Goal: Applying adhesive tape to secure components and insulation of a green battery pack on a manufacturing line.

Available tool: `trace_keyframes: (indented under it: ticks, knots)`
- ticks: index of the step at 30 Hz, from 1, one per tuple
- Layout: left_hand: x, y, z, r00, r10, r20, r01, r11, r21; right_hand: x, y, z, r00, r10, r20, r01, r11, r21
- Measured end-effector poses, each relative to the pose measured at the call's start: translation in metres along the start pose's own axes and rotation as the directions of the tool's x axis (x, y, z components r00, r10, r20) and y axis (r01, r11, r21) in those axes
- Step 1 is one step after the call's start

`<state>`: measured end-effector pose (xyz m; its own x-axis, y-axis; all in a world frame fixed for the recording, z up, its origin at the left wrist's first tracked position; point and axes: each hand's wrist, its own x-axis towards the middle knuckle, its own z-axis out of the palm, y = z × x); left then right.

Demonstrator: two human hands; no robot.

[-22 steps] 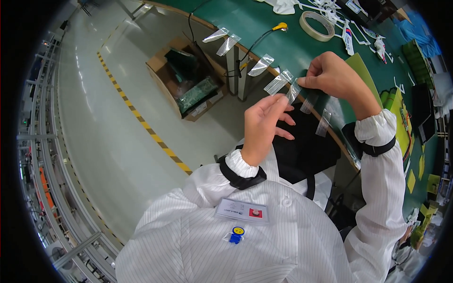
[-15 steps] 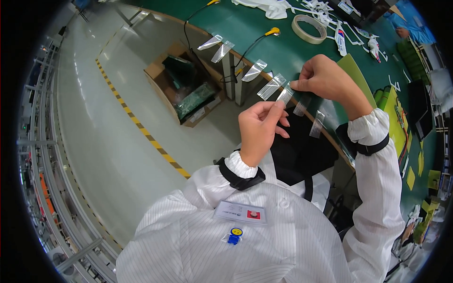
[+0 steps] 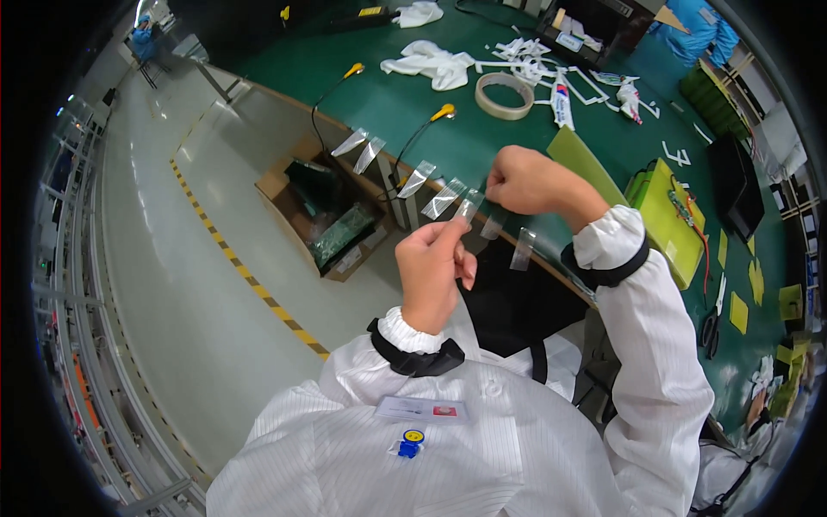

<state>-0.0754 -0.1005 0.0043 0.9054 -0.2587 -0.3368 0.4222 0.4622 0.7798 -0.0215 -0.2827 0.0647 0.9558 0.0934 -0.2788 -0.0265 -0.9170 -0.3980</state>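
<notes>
A short strip of clear tape [image 3: 468, 207] is pinched at its lower end between the thumb and fingers of my left hand [image 3: 431, 271]. My right hand [image 3: 536, 183] is closed at the strip's upper end, over the table edge; its fingertips are mostly hidden. More clear strips hang from that edge on both sides: one tape strip [image 3: 417, 179] to the left, a striped-looking tape strip [image 3: 444, 198] beside my hands, and another tape strip [image 3: 522, 249] to the right.
On the green table [image 3: 379, 99] are a tape roll [image 3: 505, 96], white scraps [image 3: 521, 56], a yellow-green wired block [image 3: 668, 224], scissors [image 3: 711, 323] and yellow-clipped cords [image 3: 444, 112]. An open cardboard box [image 3: 276, 202] stands on the floor below. A person in blue [image 3: 693, 30] is at the far side.
The view has shifted, so the table and hands sit further left and more of the tabletop shows. My right hand has turned, hiding its thumb. My left hand keeps its pinch on the strip.
</notes>
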Motion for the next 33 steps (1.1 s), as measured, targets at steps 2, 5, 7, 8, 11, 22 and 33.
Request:
trace_keyframes:
  ticks: [2,5,7,8,11,22,33]
  knots:
    - [0.000,0.004,-0.001,0.997,-0.077,0.011,0.077,0.995,-0.063,-0.004,0.000,-0.004,1.000,0.005,0.016,-0.006,0.998,0.069]
    - [-0.001,0.010,0.006,0.993,-0.119,0.004,0.119,0.989,-0.083,-0.002,0.005,-0.005,0.999,0.007,0.047,-0.013,0.990,0.138]
    - [0.000,0.012,0.003,0.987,-0.157,-0.022,0.156,0.985,-0.070,0.001,0.002,-0.006,0.999,-0.009,0.049,0.002,0.990,0.143]
    - [0.001,0.014,0.004,0.989,-0.148,-0.028,0.145,0.987,-0.069,0.002,0.000,-0.006,0.999,0.009,0.052,-0.015,0.993,0.113]
    - [0.000,0.019,0.006,0.979,-0.197,-0.047,0.193,0.978,-0.082,0.000,-0.007,-0.006,0.998,0.030,0.056,-0.035,0.995,0.094]
    - [0.002,0.040,0.029,0.941,-0.303,-0.154,0.295,0.953,-0.074,0.007,-0.001,0.000,0.999,0.033,0.020,-0.034,0.999,0.040]
    - [0.006,0.041,0.012,0.883,-0.469,-0.015,0.422,0.808,-0.411,0.003,-0.003,-0.002,0.997,0.001,0.079,-0.009,0.995,0.102]
